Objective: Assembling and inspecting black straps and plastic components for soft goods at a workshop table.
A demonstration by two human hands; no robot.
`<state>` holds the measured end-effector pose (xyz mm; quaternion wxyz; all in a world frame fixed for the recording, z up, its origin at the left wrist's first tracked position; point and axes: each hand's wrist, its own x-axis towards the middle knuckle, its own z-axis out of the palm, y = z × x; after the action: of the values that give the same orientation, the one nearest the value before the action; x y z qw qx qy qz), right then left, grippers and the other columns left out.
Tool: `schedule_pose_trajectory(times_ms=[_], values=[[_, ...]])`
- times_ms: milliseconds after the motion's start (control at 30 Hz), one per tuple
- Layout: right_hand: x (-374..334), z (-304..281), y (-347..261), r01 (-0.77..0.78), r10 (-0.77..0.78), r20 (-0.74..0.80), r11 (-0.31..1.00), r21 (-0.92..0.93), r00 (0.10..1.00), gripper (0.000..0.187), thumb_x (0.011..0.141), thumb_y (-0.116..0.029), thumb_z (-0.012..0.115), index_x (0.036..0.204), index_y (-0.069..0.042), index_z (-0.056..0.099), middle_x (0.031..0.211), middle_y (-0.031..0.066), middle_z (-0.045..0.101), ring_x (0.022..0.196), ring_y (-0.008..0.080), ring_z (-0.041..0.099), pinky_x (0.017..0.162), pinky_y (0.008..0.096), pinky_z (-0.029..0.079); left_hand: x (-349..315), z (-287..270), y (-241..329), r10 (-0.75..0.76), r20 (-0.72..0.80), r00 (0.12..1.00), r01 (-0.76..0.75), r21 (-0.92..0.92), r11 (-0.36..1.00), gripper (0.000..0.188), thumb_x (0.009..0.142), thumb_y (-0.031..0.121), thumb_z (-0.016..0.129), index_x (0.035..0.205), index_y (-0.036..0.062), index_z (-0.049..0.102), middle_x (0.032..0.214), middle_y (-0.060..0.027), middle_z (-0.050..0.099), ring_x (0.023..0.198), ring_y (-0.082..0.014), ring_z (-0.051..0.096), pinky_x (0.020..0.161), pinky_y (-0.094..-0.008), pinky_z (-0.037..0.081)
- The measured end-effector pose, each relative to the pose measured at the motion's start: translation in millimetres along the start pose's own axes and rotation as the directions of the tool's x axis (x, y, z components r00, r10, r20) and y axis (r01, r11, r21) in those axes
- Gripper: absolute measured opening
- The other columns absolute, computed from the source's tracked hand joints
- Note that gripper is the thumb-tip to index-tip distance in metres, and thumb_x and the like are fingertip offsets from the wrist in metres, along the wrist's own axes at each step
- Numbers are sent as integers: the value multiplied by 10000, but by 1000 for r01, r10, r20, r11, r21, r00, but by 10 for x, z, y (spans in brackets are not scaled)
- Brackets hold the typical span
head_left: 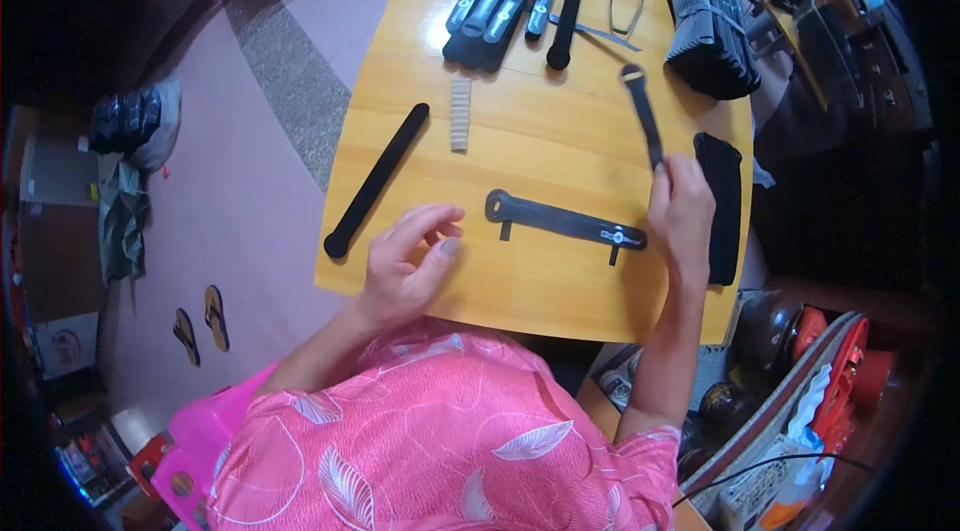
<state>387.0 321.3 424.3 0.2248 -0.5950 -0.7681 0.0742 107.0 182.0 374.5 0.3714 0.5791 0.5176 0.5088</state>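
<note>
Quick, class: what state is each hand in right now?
Left hand: open, fingers loosely curled, nothing visible in its grip.
Right hand: closed, holding one end of a dark strap with a slotted tip.

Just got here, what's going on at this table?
A person is working at a wooden table. The right hand grips a dark strip with a slotted end. The left hand is empty, fingers loosely curled. Between the hands lies a dark packaged strip; a bare black strip lies farther left. A banded bundle sits at the far right.
</note>
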Motion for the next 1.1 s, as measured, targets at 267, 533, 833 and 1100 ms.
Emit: schedule_pose_trajectory(times_ms=[267,533,833,1100], values=[[-868,-285,-605,-130,-141,513,880,456,847,54,819,-28,551,853,11,567,742,209,582,707,384,597,623,436,468,63,120,156,-311,313,897,441,-671,596,610,828,36,670,1361,-2,376,1248,-151,518,965,-179,602,816,-281,485],[-981,-294,-474,-127,-181,561,876,466,808,78,809,-61,565,840,3,596,744,225,589,702,399,594,615,438,472,122,147,268,-469,350,811,585,-517,624,286,869,24,611,1144,-23,549,858,-72,633,673,-139,630,649,-244,520],[-1077,-415,245,-526,130,591,633,569,796,118,843,-25,562,922,39,623,739,45,589,664,127,567,629,259,465,157,141,137,-427,137,894,448,-271,852,82,836,33,651,893,-25,654,784,-25,621,686,-78,576,636,-210,468],[-923,-172,249,-595,438,413,469,653,798,117,867,-39,600,943,36,650,749,15,595,631,65,527,552,207,408,310,240,160,-547,125,828,559,-105,823,123,833,27,635,938,-25,675,785,-20,644,718,-74,576,640,-229,471]])
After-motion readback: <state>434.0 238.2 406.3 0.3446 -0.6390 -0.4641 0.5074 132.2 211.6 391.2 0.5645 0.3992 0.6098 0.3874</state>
